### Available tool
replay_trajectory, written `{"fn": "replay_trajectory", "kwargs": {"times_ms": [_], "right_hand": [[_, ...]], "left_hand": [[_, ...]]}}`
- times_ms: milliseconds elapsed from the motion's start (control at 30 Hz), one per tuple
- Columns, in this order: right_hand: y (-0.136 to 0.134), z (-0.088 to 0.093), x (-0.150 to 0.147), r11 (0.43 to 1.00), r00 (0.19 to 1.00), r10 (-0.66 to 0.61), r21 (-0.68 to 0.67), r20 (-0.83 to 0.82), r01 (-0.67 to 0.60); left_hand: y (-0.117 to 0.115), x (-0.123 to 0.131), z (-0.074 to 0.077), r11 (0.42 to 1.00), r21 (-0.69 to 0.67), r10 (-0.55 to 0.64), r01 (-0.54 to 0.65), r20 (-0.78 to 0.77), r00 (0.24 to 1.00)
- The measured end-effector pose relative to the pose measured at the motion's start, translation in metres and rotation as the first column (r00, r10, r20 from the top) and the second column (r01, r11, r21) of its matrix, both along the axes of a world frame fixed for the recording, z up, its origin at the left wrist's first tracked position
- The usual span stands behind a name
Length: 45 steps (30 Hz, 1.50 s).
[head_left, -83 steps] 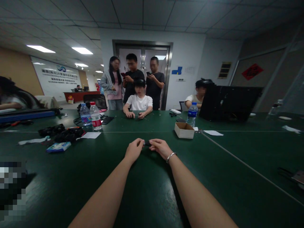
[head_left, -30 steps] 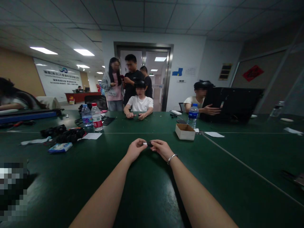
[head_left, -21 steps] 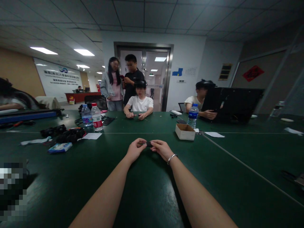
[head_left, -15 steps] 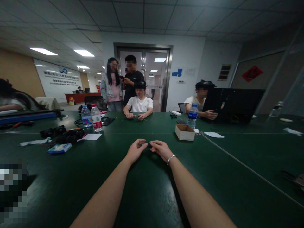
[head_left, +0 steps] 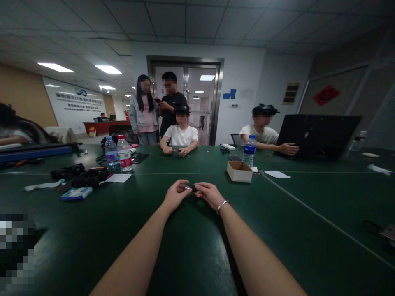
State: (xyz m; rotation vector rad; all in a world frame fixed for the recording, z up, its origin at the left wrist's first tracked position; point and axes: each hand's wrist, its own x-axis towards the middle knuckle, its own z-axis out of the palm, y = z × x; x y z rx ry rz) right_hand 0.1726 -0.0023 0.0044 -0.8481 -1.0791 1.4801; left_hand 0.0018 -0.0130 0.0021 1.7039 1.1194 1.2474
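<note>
Both hands meet over the green table [head_left: 197, 246], near the middle of the view. My right hand [head_left: 209, 193], with a silver bracelet on its wrist, pinches a small black object [head_left: 194, 188]. My left hand [head_left: 176, 195] has its thumb and fingers closed round a small shiny piece [head_left: 187, 188] at the left end of the black object. The fingers partly cover both, so their exact shape is hard to tell. An open cardboard box [head_left: 240, 175] sits beyond my right hand.
Bottles [head_left: 124, 153] stand at the back left, near black gear [head_left: 89, 176], a blue-white packet [head_left: 76, 193] and paper [head_left: 118, 178]. Behind the box is a blue-labelled bottle [head_left: 249, 151]. A person across the table grips a black panel [head_left: 321, 135]. Others sit or stand beyond.
The shiny piece now shows between my left fingertips and the black object. Across the table, the black panel and the person's hand on it have moved right.
</note>
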Motion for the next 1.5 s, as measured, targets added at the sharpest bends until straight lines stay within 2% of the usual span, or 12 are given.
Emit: {"fn": "replay_trajectory", "kwargs": {"times_ms": [133,233,400,500,600,700,867,967,1100,1300,1500], "right_hand": [[0.0011,-0.0006,-0.0007,1.0,1.0,-0.006,0.008,0.006,0.006],[0.0023,-0.0022,-0.0002,1.0,1.0,-0.005,0.016,0.004,0.005],[0.003,-0.0029,0.0007,1.0,1.0,-0.012,0.014,0.01,0.012],[0.0024,-0.0019,0.0,1.0,1.0,-0.007,0.019,0.021,0.006],[0.0012,-0.0009,-0.0005,1.0,0.999,-0.01,0.017,0.031,0.009],[0.0004,-0.0005,-0.0001,1.0,1.0,-0.005,0.018,0.028,0.004],[0.0008,-0.0014,-0.0001,1.0,1.0,-0.008,0.014,0.011,0.008],[0.0013,-0.0022,-0.0007,1.0,1.0,-0.007,0.016,0.018,0.007],[0.0021,-0.0028,-0.0006,1.0,1.0,-0.009,0.018,0.021,0.008],[0.0025,-0.0024,0.0003,1.0,1.0,-0.006,0.017,0.017,0.006],[0.0005,-0.0006,-0.0002,1.0,0.999,-0.018,0.019,0.047,0.017]], "left_hand": [[0.0019,0.0021,-0.0017,0.988,-0.12,0.085,-0.094,-0.083,0.993],[0.0022,0.0014,-0.0029,0.987,-0.09,0.114,-0.132,-0.188,0.976],[0.0001,-0.0008,-0.0003,1.0,0.002,0.018,-0.018,-0.044,0.999],[0.0005,-0.0009,0.0023,0.993,-0.121,-0.005,0.006,0.012,1.0],[0.0028,-0.0013,0.0017,0.973,-0.225,0.033,-0.044,-0.053,0.998],[0.0043,-0.0024,-0.0011,0.982,-0.182,0.032,-0.053,-0.114,0.993],[0.0003,-0.002,-0.0002,0.997,-0.071,-0.024,0.024,-0.01,1.0],[-0.0009,-0.0001,0.0015,0.993,-0.121,0.004,-0.005,-0.004,1.0],[0.0021,0.0004,-0.0007,0.985,-0.169,0.018,-0.035,-0.103,0.995],[0.0007,-0.0006,-0.0025,1.0,-0.02,0.0,-0.001,-0.043,0.999],[0.002,-0.0004,-0.003,0.992,-0.129,-0.011,-0.01,-0.159,0.987]]}}
